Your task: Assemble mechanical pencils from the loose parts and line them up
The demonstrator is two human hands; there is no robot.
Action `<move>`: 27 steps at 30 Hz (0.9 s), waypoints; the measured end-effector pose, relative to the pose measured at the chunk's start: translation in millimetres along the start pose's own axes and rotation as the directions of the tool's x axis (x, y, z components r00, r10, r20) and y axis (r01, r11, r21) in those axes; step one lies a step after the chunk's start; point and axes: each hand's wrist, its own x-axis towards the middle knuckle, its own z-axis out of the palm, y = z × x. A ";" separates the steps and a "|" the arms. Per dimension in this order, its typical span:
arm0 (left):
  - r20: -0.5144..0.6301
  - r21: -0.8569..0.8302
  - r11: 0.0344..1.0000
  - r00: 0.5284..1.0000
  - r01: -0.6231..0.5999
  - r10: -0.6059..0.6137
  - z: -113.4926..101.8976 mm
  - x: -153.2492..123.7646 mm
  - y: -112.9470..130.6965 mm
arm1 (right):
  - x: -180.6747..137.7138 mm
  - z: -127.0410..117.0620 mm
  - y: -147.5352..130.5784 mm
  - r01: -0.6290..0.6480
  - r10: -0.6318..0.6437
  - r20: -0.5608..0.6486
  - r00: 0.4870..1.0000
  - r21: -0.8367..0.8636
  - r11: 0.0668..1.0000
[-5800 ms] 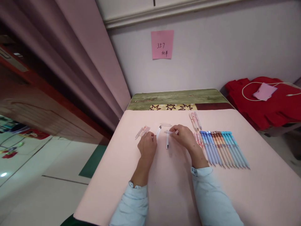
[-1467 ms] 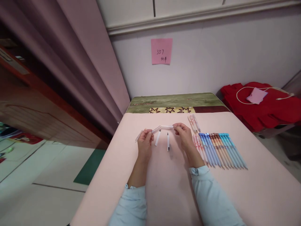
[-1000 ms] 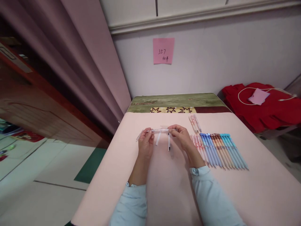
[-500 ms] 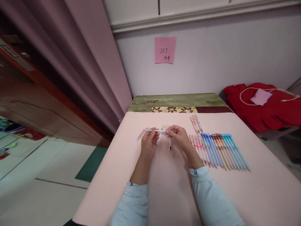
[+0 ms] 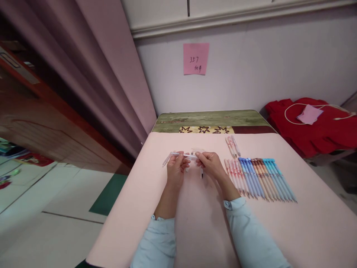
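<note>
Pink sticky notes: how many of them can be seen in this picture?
2. One pink sticky note, with handwriting, is stuck on the wall above the table. The other pink note lies on the red cloth at the right. Others may be hidden.

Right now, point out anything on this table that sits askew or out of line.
Three pink pens lie apart behind the neat pen row. Loose refills lie scattered beside the hands; nothing looks spilled or broken.

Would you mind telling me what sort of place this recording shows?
Probably a room in a home, used as a worktable: a curtain beside a pink-covered table, red clothing heaped nearby, and pens in a row.
</note>
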 end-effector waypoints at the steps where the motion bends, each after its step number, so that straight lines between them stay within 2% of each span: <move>1: 0.003 0.005 1.000 1.000 0.004 -0.004 0.3 -0.1 0.2 | 0.4 0.2 0.5 0.011 -0.011 -0.001 1.000 -0.003 1.000; 7: 0.017 0.033 0.999 1.000 0.024 -0.025 1.6 -1.2 0.9 | 1.8 0.4 2.7 0.099 -0.098 0.007 0.995 -0.025 0.995; 14: 0.022 0.051 0.998 0.999 0.038 -0.039 0.9 -1.0 -0.3 | -0.2 -0.1 1.9 0.059 -0.060 -0.011 0.998 -0.091 0.994; 20: -0.006 0.071 0.997 1.000 -0.021 0.021 3.1 -2.8 0.9 | 1.6 -1.8 3.0 0.163 -0.163 0.017 0.986 -0.007 0.987; 24: 0.007 0.072 0.997 0.999 -0.036 0.035 3.9 -3.1 1.5 | 1.7 -2.3 5.1 0.095 -0.093 0.033 0.995 -0.070 0.993; 27: 0.010 0.067 0.997 0.999 -0.037 0.036 3.4 -2.9 1.8 | 1.8 -2.3 5.5 0.079 -0.078 0.042 0.996 -0.023 0.997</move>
